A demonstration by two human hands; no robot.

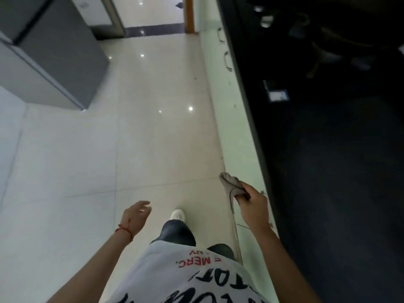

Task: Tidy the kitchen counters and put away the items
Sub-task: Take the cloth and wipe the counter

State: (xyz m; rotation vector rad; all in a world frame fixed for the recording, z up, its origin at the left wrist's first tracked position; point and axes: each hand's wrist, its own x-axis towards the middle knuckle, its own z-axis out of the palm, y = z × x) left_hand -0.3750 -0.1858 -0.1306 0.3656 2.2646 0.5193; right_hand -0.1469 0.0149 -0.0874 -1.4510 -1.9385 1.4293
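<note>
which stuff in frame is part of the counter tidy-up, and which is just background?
Part of the job:
- cloth, gripped in the right hand
- dark counter along the right
- left hand, holding nothing, fingers loose

Just there:
- grey fridge, far left
- cabinet handles under the counter
- blurred items at the counter's far end; cannot identify them

Grey-brown cloth (232,186) in the right hand (253,204); red thread band (125,231) at the left wrist. White T-shirt (175,278) w/ black lettering & red print, dark trousers (177,234), white shoe (178,214). Glossy cream floor tiles (135,138), grey fridge (50,53), pale cabinet fronts (238,127), black countertop (338,160).
</note>
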